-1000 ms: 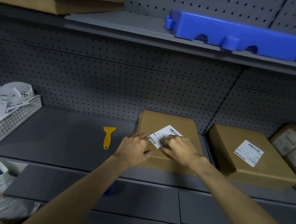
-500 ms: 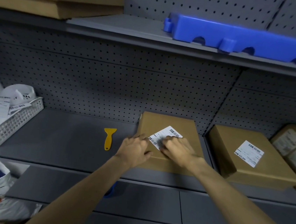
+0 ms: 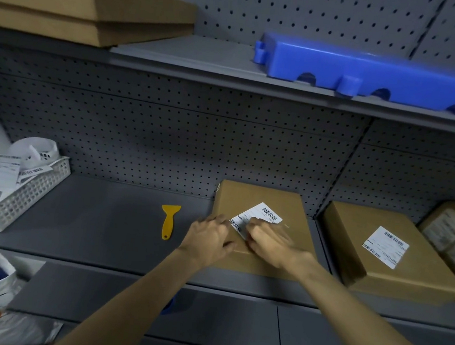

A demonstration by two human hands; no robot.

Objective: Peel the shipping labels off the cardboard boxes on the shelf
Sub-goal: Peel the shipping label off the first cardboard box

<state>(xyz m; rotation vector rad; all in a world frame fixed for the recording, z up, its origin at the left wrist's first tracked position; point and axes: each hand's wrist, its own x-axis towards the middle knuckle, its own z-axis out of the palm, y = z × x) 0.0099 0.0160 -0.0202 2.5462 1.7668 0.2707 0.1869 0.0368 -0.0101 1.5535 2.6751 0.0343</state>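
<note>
The flat brown cardboard box [image 3: 264, 229] sits on the grey metal shelf [image 3: 97, 223], at about 3 o'clock from the yellow plastic scraper [image 3: 168, 220]. On top, the white barcoded shipping label [image 3: 258, 216] is flat. The left hand [image 3: 208, 240] holds the box's near-left corner, fingers curled. The right hand [image 3: 267, 239] picks at the label's near edge; whether it pinches paper I cannot tell. Best lift one corner, then pull low and slow towards 1 o'clock
</note>
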